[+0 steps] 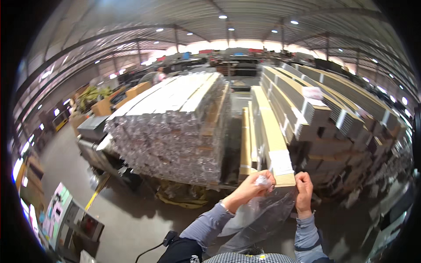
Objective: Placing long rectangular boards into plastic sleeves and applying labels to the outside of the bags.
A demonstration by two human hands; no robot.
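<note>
A long yellowish bundle [271,127] points toward me, with a white paper label [280,162] on top near its close end. Clear plastic film [263,219] hangs from that end, down between my forearms. At the left corner my left hand [253,187] is closed on the film, and a crumpled whitish wad shows among its fingers. My right hand [303,193] makes a fist at the right corner, pinching the film's other side. The fingertips of both hands are partly hidden.
To the left stands a big stack of plastic-wrapped long pieces [166,140]. More long bundles [324,114] are piled on the right, one with a pinkish-white wad [312,93] on it. A cluttered cart [66,219] stands at the lower left on the grey floor [127,219].
</note>
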